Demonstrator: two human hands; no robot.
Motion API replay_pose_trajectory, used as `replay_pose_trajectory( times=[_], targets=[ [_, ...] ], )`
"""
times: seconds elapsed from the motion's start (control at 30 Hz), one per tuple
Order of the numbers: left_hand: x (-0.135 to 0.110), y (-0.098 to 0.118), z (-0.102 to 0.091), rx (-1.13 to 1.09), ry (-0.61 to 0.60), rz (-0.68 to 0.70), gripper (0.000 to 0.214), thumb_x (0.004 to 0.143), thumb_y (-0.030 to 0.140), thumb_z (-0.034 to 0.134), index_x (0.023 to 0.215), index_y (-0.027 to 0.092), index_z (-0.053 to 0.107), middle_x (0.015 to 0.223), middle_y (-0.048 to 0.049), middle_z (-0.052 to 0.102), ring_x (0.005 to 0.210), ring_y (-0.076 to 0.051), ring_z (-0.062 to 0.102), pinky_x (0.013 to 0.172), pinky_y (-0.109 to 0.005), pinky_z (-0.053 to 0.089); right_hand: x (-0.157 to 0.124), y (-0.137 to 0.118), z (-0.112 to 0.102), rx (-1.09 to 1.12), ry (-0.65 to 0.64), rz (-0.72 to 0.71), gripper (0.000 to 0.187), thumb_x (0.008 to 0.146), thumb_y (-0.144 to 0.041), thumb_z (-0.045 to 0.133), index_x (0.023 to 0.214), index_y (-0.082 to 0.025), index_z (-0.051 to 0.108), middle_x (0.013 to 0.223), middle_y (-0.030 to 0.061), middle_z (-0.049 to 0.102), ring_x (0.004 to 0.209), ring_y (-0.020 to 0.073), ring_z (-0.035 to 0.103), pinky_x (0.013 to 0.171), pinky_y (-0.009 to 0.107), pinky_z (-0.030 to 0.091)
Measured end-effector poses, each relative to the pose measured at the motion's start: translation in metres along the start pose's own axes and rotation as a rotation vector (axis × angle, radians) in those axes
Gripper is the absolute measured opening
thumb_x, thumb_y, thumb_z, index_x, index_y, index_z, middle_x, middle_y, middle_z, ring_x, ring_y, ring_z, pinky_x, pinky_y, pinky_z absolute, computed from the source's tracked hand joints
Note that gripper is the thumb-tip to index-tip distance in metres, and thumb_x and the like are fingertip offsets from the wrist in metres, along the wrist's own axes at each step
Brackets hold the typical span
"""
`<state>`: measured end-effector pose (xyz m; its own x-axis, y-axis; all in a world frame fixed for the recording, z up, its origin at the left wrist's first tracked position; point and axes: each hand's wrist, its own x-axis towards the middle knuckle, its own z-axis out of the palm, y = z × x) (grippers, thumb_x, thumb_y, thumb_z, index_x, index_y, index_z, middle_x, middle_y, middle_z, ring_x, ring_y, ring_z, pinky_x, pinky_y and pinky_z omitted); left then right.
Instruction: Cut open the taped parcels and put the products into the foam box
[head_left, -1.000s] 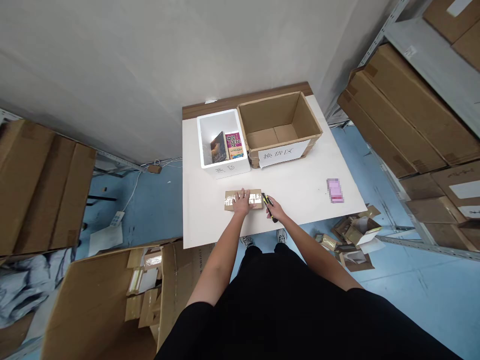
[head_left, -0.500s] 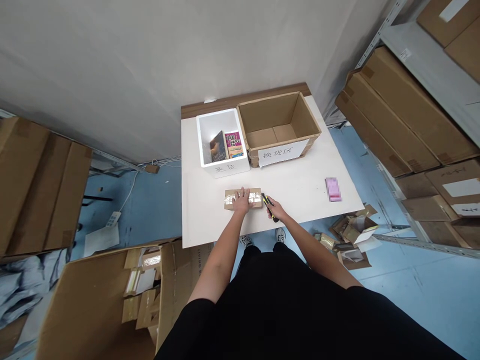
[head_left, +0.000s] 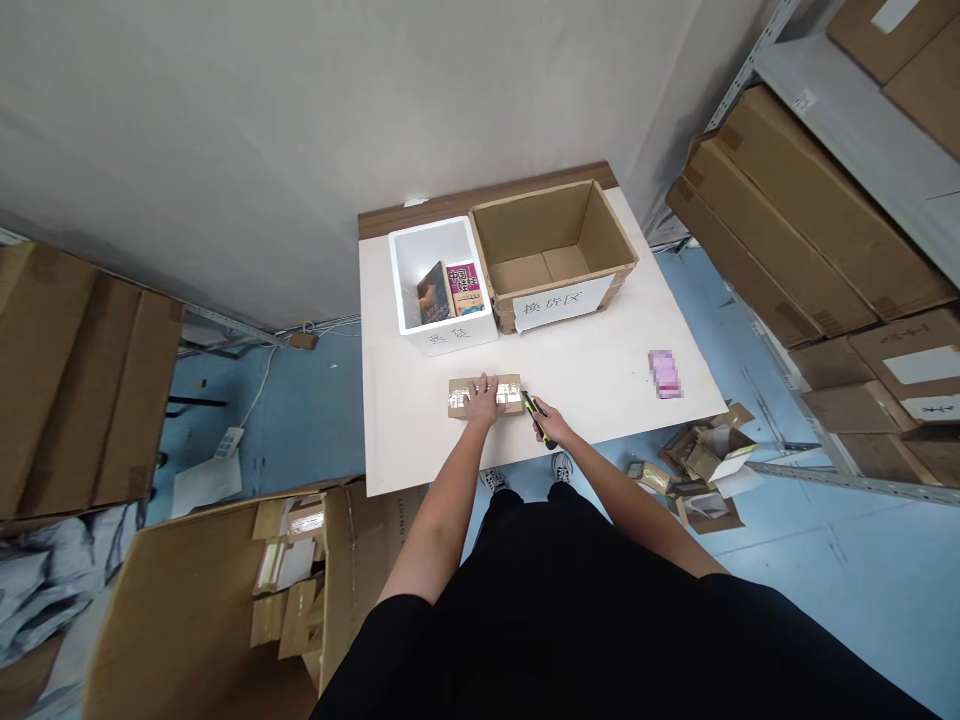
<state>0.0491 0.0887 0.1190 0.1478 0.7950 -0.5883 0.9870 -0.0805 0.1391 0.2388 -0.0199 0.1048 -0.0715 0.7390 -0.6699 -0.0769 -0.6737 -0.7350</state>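
Note:
A small brown cardboard box [head_left: 457, 398] with shiny clear tape across its top lies on the white table [head_left: 420, 455], near the front edge. My left hand [head_left: 482, 400] rests on top of this box, fingers spread and flat. In my right hand [head_left: 551, 424], closed round its handle, is a black and yellow utility knife [head_left: 534, 407]. The knife's front end points at the right end of the box, close beside it; whether the blade touches the cardboard is too small to tell.
Behind the box stand a white foam box [head_left: 442, 340] holding two books and an open carton [head_left: 555, 205] with a handwritten label. A pink, pixelated object [head_left: 665, 374] lies at the table's right. Floor level has a large carton [head_left: 187, 590] at left and cardboard scraps [head_left: 705, 465] at right.
Both hands, the box and the knife stay nearly where they were. The camera view has shifted slightly.

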Motion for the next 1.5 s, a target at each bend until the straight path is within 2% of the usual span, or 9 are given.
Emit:
replay_pose_trajectory(
  times=[0.33, 0.53, 0.67, 0.77, 1.03, 1.13, 1.23, 1.37, 1.5],
  targets=[
    [-0.001, -0.002, -0.005, 0.018, -0.015, 0.006, 0.096, 0.089, 0.068, 0.062, 0.169, 0.043, 0.016, 0.180, 0.0018, 0.005, 0.165, -0.037, 0.003, 0.129, -0.059, 0.021, -0.016, 0.026, -0.004, -0.084, -0.005, 0.017, 0.064, 0.104, -0.034, 0.056, 0.165, -0.026, 0.038, 0.060, -0.0090, 0.056, 0.043, 0.0105, 0.055, 0.050, 0.020, 0.051],
    [-0.004, 0.003, -0.003, 0.029, 0.093, 0.005, 0.093, 0.089, 0.070, 0.062, 0.167, 0.034, 0.027, 0.175, -0.0070, 0.027, 0.161, -0.043, 0.009, 0.128, -0.057, 0.020, 0.001, 0.035, 0.017, 0.024, 0.247, -0.096, 0.081, 0.090, -0.043, 0.067, 0.161, -0.025, 0.033, 0.070, -0.0092, 0.059, 0.047, 0.0118, 0.058, 0.050, 0.022, 0.053],
    [-0.009, 0.007, 0.004, -0.017, 0.192, -0.048, 0.078, 0.099, 0.068, 0.046, 0.164, 0.026, 0.036, 0.158, -0.0180, 0.047, 0.147, -0.043, 0.035, 0.118, -0.055, 0.033, 0.036, 0.028, 0.051, 0.062, 0.455, -0.114, 0.088, 0.078, -0.046, 0.076, 0.154, -0.025, 0.037, 0.085, -0.0048, 0.064, 0.051, 0.0123, 0.059, 0.050, 0.024, 0.054],
    [-0.013, -0.007, 0.006, -0.065, 0.222, -0.094, 0.060, 0.107, 0.053, 0.033, 0.160, 0.026, 0.042, 0.149, -0.0174, 0.053, 0.132, -0.038, 0.047, 0.108, -0.050, 0.042, 0.064, 0.018, 0.060, 0.030, 0.566, -0.071, 0.083, 0.080, -0.045, 0.075, 0.152, -0.024, 0.040, 0.098, 0.0017, 0.068, 0.056, 0.0137, 0.062, 0.048, 0.025, 0.054],
    [-0.039, -0.067, 0.016, -0.223, 0.095, -0.093, 0.043, 0.103, 0.035, 0.048, 0.143, 0.021, 0.056, 0.129, -0.0141, 0.062, 0.110, -0.026, 0.065, 0.088, -0.034, 0.051, 0.140, -0.051, 0.068, -0.430, 0.473, -0.126, 0.085, 0.081, -0.044, 0.081, 0.153, -0.020, 0.043, 0.120, 0.0109, 0.072, 0.097, 0.0236, 0.072, 0.076, 0.029, 0.059],
    [-0.047, -0.069, 0.022, -0.196, 0.121, -0.035, 0.046, 0.101, 0.034, 0.055, 0.145, 0.022, 0.054, 0.138, -0.0140, 0.060, 0.120, -0.027, 0.063, 0.092, -0.034, 0.052, 0.154, -0.081, 0.070, -0.576, 0.419, -0.192, 0.083, 0.076, -0.043, 0.087, 0.147, -0.018, 0.051, 0.115, 0.0132, 0.074, 0.101, 0.0287, 0.072, 0.081, 0.032, 0.058],
    [-0.043, -0.067, 0.017, -0.060, 0.208, 0.108, 0.071, 0.092, 0.030, 0.069, 0.158, 0.026, 0.042, 0.162, -0.0144, 0.043, 0.144, -0.032, 0.046, 0.104, -0.039, 0.049, 0.149, -0.092, 0.052, -0.623, 0.391, -0.271, 0.081, 0.077, -0.048, 0.086, 0.145, -0.019, 0.053, 0.119, 0.0141, 0.073, 0.104, 0.0292, 0.070, 0.084, 0.034, 0.057],
    [-0.021, -0.064, 0.000, 0.148, 0.090, 0.461, 0.096, 0.079, 0.026, 0.083, 0.164, 0.032, 0.036, 0.177, -0.0083, 0.022, 0.161, -0.035, 0.016, 0.124, -0.047, 0.032, 0.113, -0.058, 0.012, -0.605, 0.380, -0.294, 0.085, 0.076, -0.057, 0.085, 0.147, -0.025, 0.050, 0.126, 0.0094, 0.072, 0.106, 0.0263, 0.070, 0.086, 0.035, 0.058],
    [-0.004, -0.056, -0.006, 0.128, 0.041, 0.382, 0.072, 0.094, 0.048, 0.068, 0.160, 0.036, 0.044, 0.175, -0.0030, 0.030, 0.160, -0.034, 0.021, 0.123, -0.049, 0.032, 0.080, -0.001, -0.004, -0.630, 0.322, -0.163, 0.092, 0.069, -0.052, 0.090, 0.147, -0.024, 0.050, 0.124, 0.0098, 0.072, 0.104, 0.0265, 0.072, 0.086, 0.035, 0.058]
  ],
)
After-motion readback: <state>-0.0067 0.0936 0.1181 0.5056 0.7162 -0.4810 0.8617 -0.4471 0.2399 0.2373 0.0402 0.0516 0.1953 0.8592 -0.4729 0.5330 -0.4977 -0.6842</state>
